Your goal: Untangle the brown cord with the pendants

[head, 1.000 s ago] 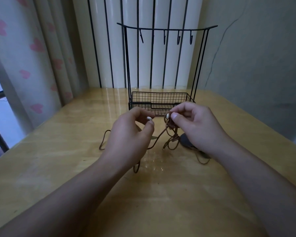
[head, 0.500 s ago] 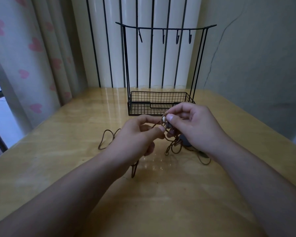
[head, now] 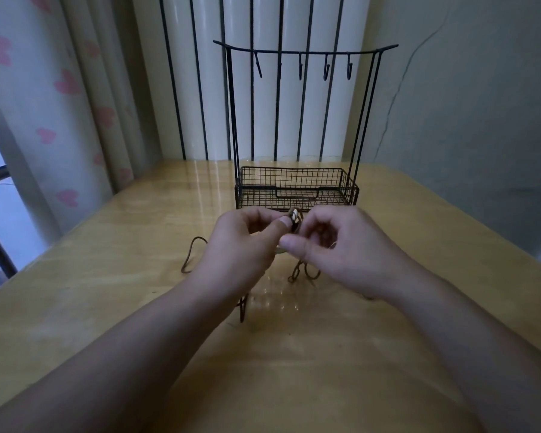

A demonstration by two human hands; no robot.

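Both hands are raised just above the bench (head: 107,307), close together, fingertips nearly meeting.

Left hand (head: 244,245): fingers curled, thumb extended toward the right hand. Thumb and forefinger pinch the tangled knot of the brown cord (head: 306,271) at the point where the two hands meet. A small pale pendant (head: 295,215) sits in this knot, directly above the left thumb tip.

Right hand (head: 338,248): fingers curled inward, thumb pointing toward the left hand. The thumb and forefinger pinch the same cord just beside the left thumb. A short section of cord shows at the far side of the right palm.

Cord position: the bunched part is held between the two hands. Below the right thumb, several loops hang down and rest on the bench. A long loop lies on the bench to the outer side of the left hand, and another strand emerges from under the left wrist toward the person. Other pendants cannot be identified; the hands cover much of the tangle.

Beyond the hands stands a black wire rack (head: 297,189) with a mesh basket at its base and a row of hooks on its top bar. The rack stands apart from the hands and cord
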